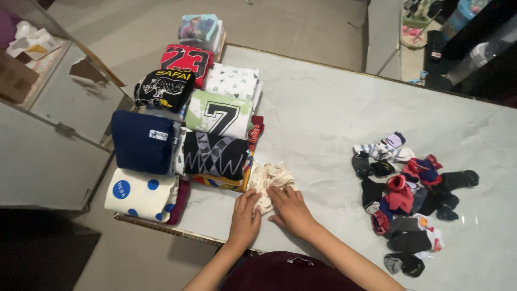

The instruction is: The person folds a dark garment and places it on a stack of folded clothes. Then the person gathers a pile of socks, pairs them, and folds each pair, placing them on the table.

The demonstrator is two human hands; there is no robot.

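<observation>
Room: a dim room with a grey floor and a big pale grey worktop (334, 102) that looks like marble.
Far side: a shelf with bottles and small things stands past the worktop, top right.
Left side: a grey cabinet with a glass door (59, 124) stands just beside the worktop.
Folded clothes: neat folded shirts lie in rows on the left part of the worktop, among them a dark blue folded top (142, 141), a white folded cloth with blue dots (141, 195), a black folded shirt with white zigzag lines (215, 155) and a red folded shirt with black numbers (186, 60).
Sock pile: a loose heap of small socks in black, red, blue and white (409, 199) lies to the right, well apart from the hands.
Small cloth: a cream frilly little cloth (271, 178) lies near the front edge, just beside the zigzag shirt.
Left hand (246, 215): flat and open, fingers together, pressing on the near edge of the cream cloth.
Right hand (290, 207): flat and open too, fingers resting on the cream cloth.
Arms: both reach up from the bottom, hands side by side, palms down.
</observation>
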